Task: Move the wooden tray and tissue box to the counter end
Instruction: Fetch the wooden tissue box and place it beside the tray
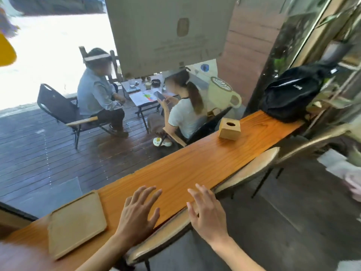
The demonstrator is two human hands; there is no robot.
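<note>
A flat pale wooden tray [76, 224] lies on the long orange-brown counter [195, 165] at its near left part. A small wooden tissue box [229, 129] with a round hole on top stands farther along the counter, toward the far right. My left hand [139, 212] hovers over the counter just right of the tray, fingers spread, holding nothing. My right hand [206, 214] is over the counter's front edge, also spread and empty. Neither hand touches the tray or the box.
A black backpack [293, 92] sits at the counter's far right end. Curved wooden chair backs [252, 171] line the front edge. Beyond the window glass [64, 157], two people sit at a small table on a dark deck.
</note>
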